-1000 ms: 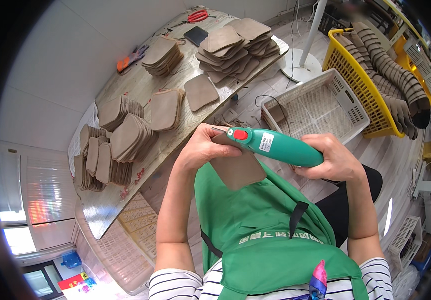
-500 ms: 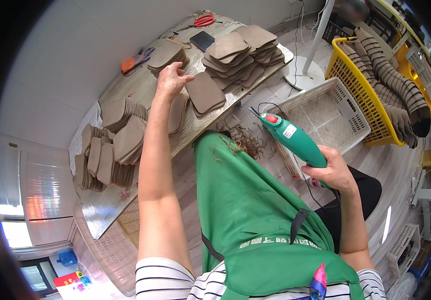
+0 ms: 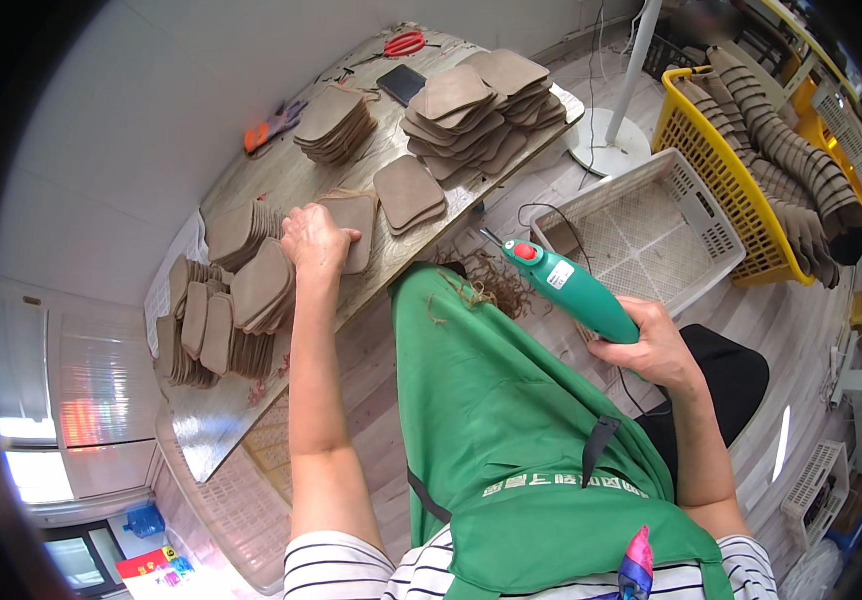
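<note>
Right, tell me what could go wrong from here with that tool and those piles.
1. The green tool in the right hand has its metal tip bare, so it might nick the left hand if that came across it.
2. The tall pile is uneven and sits close to the edge of the table; a bump could perhaps slide pieces onto the floor.

Head fisheye: worn on the head, left of a pair
Facing: down past the apron, table at upper left
Nearness: apron close, table farther
</note>
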Demonstrator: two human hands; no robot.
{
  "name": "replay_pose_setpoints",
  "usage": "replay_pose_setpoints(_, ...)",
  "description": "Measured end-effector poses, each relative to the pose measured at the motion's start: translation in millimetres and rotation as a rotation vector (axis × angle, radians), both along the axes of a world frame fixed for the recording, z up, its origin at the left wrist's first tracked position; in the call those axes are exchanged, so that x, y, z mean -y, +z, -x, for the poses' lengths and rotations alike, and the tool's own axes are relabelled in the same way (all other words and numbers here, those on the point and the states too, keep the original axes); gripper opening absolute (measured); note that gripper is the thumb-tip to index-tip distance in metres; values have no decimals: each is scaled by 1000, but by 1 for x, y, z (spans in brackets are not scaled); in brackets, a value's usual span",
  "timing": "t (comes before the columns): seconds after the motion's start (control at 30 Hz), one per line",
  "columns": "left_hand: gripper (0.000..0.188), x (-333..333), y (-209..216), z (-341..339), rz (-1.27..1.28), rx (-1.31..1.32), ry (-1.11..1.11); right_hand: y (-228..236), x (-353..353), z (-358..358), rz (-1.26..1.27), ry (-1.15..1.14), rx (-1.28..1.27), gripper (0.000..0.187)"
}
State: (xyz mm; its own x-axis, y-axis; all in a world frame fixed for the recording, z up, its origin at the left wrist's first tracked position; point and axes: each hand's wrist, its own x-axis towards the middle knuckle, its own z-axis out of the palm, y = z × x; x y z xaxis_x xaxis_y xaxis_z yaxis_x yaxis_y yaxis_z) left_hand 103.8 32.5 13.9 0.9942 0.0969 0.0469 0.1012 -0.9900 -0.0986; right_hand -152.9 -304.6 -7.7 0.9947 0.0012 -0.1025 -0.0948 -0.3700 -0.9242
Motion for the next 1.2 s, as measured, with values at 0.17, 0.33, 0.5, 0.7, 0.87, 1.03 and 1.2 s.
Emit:
replay_pose_setpoints(0.17, 66, -3, -21, 10, -40, 252, -66, -5, -1, 3, 41, 19, 17, 31)
replay_pose_setpoints(0.33, 61, -15, -36, 14, -19, 368, -124, -5, -7, 4, 36, 36, 49, 31)
replay_pose_setpoints(0.5, 60, -10, -35, 13, -30, 426, -138, -4, -10, 6, 29, 22, -5, 31)
replay_pose_setpoints(0.7, 50, -22, -30, 5, 188, 362, -120, -3, -11, 6, 42, 21, 3, 32)
replay_pose_setpoints(0.87, 38, -20, -20, 8, 1506, 275, -118, 6, -16, 7, 2, -1, 13, 29)
replay_pose_setpoints(1.03, 39, 21, -48, 46, 2312, 145, 52, 14, -29, 6, -107, 11, 47, 25)
replay_pose_setpoints(1.2, 43, 65, -49, 87, 2546, 78, 118, 18, -37, 9, -131, 28, 42, 24)
